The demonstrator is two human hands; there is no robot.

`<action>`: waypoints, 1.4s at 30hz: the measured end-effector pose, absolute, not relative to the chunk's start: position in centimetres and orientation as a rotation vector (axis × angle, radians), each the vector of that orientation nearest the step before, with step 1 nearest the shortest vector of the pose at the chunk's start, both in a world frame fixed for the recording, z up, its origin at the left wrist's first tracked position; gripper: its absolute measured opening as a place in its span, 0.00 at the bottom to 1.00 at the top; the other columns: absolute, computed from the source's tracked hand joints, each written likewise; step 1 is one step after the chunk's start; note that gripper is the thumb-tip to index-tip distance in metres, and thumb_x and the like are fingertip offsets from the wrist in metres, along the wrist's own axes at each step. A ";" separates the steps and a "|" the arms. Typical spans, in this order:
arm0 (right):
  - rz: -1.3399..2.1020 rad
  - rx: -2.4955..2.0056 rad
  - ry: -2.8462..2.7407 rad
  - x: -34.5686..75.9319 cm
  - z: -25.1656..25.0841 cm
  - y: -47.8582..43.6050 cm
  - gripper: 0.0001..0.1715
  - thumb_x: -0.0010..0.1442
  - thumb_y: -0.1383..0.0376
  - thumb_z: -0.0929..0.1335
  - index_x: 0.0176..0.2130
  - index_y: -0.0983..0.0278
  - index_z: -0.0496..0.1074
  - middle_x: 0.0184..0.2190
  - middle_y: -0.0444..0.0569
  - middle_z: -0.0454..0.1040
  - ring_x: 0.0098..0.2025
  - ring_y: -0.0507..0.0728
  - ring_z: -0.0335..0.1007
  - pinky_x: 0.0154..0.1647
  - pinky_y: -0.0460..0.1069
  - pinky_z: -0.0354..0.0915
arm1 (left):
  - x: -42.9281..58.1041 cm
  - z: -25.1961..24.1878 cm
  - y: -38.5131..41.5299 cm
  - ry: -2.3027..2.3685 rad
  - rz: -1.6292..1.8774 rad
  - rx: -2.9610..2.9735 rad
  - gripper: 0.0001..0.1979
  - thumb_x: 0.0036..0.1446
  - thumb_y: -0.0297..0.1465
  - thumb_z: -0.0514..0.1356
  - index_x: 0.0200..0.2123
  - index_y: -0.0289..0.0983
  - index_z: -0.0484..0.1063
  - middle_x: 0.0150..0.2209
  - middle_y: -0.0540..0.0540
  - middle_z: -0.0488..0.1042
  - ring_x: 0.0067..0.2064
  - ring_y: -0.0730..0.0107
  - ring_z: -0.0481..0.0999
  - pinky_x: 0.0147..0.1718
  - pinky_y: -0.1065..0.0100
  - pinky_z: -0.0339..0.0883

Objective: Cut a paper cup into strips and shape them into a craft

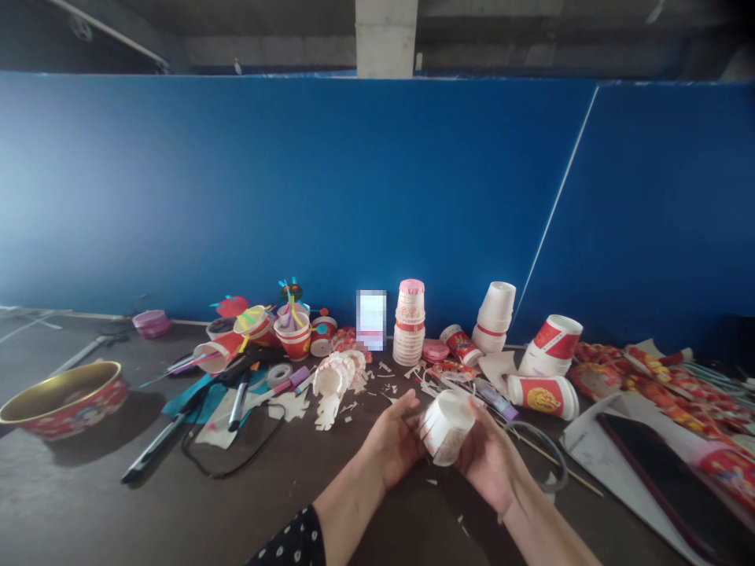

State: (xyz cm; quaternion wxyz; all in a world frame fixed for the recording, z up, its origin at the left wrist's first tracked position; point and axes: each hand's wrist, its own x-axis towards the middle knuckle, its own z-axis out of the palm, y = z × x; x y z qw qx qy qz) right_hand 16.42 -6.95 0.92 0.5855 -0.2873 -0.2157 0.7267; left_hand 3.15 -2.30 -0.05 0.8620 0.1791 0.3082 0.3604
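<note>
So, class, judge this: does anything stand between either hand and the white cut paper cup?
Nothing visible does. The left hand and the right hand both grip the paper cup directly, fingers on its sides, above the table.

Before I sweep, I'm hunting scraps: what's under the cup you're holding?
The left hand and right hand hold the cup above the table; paper scraps lie below. The hands hide the rest.

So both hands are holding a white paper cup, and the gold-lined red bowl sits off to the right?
No, the head view shows the gold-lined red bowl off to the left. The left hand and right hand do hold the white paper cup.
</note>
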 end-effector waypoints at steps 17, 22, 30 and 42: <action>1.568 -0.842 -0.607 16.5 0.2 -6.9 0.19 0.49 0.59 0.71 0.41 0.62 0.69 0.36 0.49 0.76 0.35 0.57 0.72 0.34 0.51 0.66 | 2.4 0.0 -2.3 0.667 0.664 0.520 0.12 0.50 0.37 0.61 0.32 0.34 0.68 0.20 0.51 0.68 0.19 0.74 0.66 0.20 0.73 0.57; 1.604 -0.847 -0.641 16.4 0.5 -6.9 0.19 0.49 0.58 0.71 0.40 0.63 0.69 0.33 0.49 0.76 0.34 0.57 0.72 0.33 0.52 0.67 | 1.8 0.2 -2.0 0.667 0.675 0.548 0.12 0.46 0.34 0.64 0.33 0.36 0.67 0.21 0.53 0.68 0.22 0.74 0.68 0.26 0.71 0.63; 1.651 -0.854 -0.603 16.2 0.5 -7.1 0.16 0.50 0.58 0.71 0.38 0.63 0.71 0.30 0.48 0.76 0.29 0.55 0.71 0.35 0.53 0.67 | 1.7 -0.3 -1.8 0.604 0.722 0.666 0.15 0.42 0.37 0.66 0.30 0.35 0.66 0.19 0.54 0.66 0.16 0.77 0.63 0.16 0.75 0.56; 1.669 -0.922 -0.635 16.3 0.1 -7.0 0.18 0.48 0.57 0.71 0.38 0.63 0.70 0.26 0.45 0.73 0.25 0.53 0.68 0.27 0.50 0.66 | 1.2 0.4 -1.7 0.578 0.801 0.711 0.18 0.35 0.33 0.69 0.24 0.35 0.63 0.18 0.54 0.66 0.17 0.77 0.64 0.16 0.75 0.55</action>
